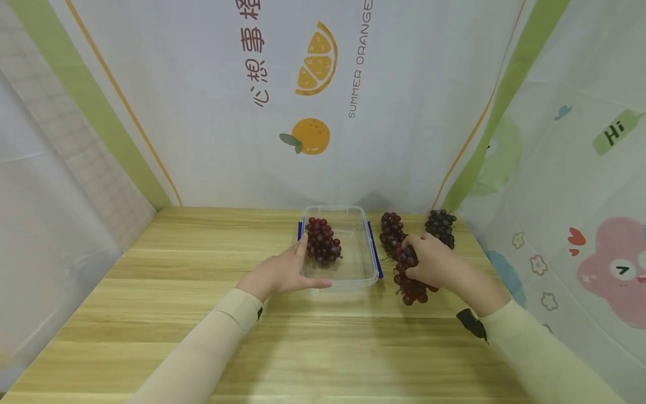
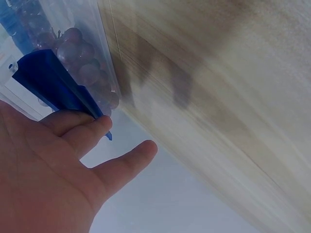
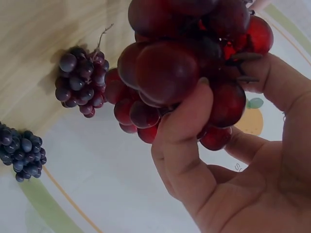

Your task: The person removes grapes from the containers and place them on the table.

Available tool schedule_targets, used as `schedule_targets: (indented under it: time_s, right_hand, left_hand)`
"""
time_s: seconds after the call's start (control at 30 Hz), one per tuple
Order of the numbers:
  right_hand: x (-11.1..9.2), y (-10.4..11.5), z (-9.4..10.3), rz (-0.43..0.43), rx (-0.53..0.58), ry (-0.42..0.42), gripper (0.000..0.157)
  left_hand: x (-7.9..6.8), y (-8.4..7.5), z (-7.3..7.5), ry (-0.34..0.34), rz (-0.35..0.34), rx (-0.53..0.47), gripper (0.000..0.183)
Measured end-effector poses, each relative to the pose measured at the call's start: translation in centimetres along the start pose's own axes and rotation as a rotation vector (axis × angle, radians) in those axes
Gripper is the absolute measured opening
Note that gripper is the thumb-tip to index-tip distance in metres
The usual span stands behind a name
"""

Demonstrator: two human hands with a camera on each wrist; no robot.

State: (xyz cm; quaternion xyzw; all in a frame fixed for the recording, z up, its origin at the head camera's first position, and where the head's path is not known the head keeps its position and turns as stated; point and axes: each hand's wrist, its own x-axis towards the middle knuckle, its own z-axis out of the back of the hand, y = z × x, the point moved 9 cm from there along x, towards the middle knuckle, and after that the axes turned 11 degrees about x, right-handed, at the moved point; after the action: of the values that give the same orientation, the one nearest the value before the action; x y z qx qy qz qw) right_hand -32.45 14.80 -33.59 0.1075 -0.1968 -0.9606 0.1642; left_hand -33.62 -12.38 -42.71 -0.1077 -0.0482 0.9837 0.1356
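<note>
A clear plastic box (image 1: 348, 283) with blue side latches stands on the table, and a bunch of red grapes (image 1: 323, 242) lies in its left half. My left hand (image 1: 285, 274) rests against the box's left side, its thumb stretched along the near rim. In the left wrist view its fingers touch a folded-out blue latch (image 2: 56, 82). To the right of the box, my right hand (image 1: 435, 262) grips another bunch of red grapes (image 3: 167, 73) between thumb and fingers. Just behind it lie a dark red bunch of grapes (image 3: 80, 80) and a blackish bunch of grapes (image 3: 23, 153).
The wooden table (image 1: 176, 292) ends at a hanging white cloth (image 1: 217, 163) printed with oranges. A patterned cloth (image 1: 570, 185) hangs along the right side. The box's right blue latch (image 1: 375, 252) sticks outward.
</note>
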Motion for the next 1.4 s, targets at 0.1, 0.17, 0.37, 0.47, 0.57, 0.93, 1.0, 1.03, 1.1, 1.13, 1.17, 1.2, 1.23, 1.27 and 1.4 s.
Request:
schedule_targets:
  time_s: [0.1,0.17,0.37,0.47,0.57,0.93,1.0,1.03,1.1,1.13,1.17,1.2,1.23,1.27,1.4]
  right_hand:
    - [-0.1,-0.4,-0.4,-0.027,0.021,0.003,0.058]
    - [-0.2,-0.8,-0.7,-0.041,0.034,0.006,0.058]
    - [-0.7,-1.4,-1.7,-0.063,0.053,0.026,0.058]
    - [-1.0,-1.6,-2.0,-0.069,0.063,0.030,0.060]
    - [-1.3,-1.7,-2.3,-0.075,0.062,0.030,0.058]
    - [-1.9,-1.8,-3.6,-0.097,0.095,0.044,0.063]
    - [-1.8,-2.0,-3.8,-0.085,0.059,0.037,0.067]
    - [-1.7,-2.0,-3.9,-0.073,0.036,0.032,0.068]
    - [-1.6,-2.1,-4.3,-0.061,-0.003,0.037,0.072]
    - [-1.6,-2.2,-4.5,-0.059,-0.017,0.042,0.072]
    - [-1.6,-2.3,-4.7,-0.055,-0.023,0.053,0.072]
    - [-1.6,-2.3,-4.9,-0.055,-0.021,0.062,0.070]
    - [-1.6,-2.3,-5.1,-0.054,-0.020,0.066,0.068]
    - [-1.6,-2.5,-5.3,-0.061,-0.013,0.075,0.068]
    - [-1.8,-2.6,-6.0,-0.068,-0.011,0.091,0.065]
  left_hand:
    - [0.0,-0.1,0.1,-0.002,-0.007,-0.001,0.139]
    - [0.1,-0.2,0.1,0.001,-0.010,-0.006,0.139]
    - [0.0,-0.2,-0.1,0.006,-0.005,-0.005,0.140]
    - [0.1,-0.1,-0.2,0.005,-0.001,-0.007,0.140]
    - [0.1,-0.1,-0.2,0.007,0.001,-0.012,0.140]
    - [-0.2,-0.1,-0.1,0.025,0.008,-0.010,0.140]
    - [-0.2,-0.1,0.0,0.025,0.007,-0.012,0.140]
    - [-0.2,-0.1,0.0,0.025,0.006,-0.012,0.140]
    - [-0.2,-0.1,0.0,0.027,0.005,-0.016,0.140]
    - [-0.2,-0.1,0.0,0.027,0.005,-0.015,0.140]
    - [-0.2,-0.1,0.0,0.027,0.004,-0.015,0.140]
    - [-0.2,-0.1,0.0,0.027,0.005,-0.015,0.140]
    - [-0.2,-0.1,0.0,0.027,0.004,-0.015,0.140]
    - [-0.2,-0.1,0.0,0.027,0.004,-0.016,0.140]
    - [-0.2,-0.1,-0.1,0.025,0.001,-0.023,0.140]
